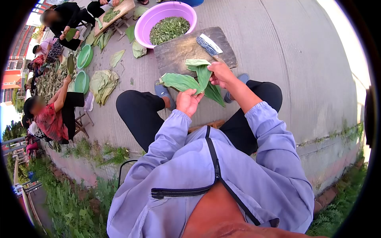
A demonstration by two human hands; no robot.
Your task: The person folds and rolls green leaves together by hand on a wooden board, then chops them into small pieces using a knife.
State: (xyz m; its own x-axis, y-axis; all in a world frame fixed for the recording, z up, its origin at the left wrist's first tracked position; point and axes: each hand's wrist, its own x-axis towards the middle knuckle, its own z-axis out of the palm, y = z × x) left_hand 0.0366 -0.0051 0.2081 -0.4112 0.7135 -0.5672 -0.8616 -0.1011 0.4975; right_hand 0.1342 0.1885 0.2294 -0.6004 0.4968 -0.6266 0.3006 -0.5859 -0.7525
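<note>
Several large green leaves [178,81] are spread between my hands, in front of the near edge of a worn wooden chopping board [174,53]. My left hand [188,102] is closed on their lower middle, palm partly turned up. My right hand [221,74] pinches the folded leaves on the right side, close to the board's edge. One leaf [214,93] hangs down between my knees. On the board lies a broad-bladed knife [209,44], its handle pointing toward my right hand. Finely chopped greens [170,30] fill much of a purple basin [143,24] behind the board.
Loose leaves [117,58] and a leaf pile [103,84] lie on the concrete to the left. Two green basins [81,82] stand beside them. A seated person in red [52,119] holds up a leaf; another in black works farther back. Weeds [79,198] edge the concrete.
</note>
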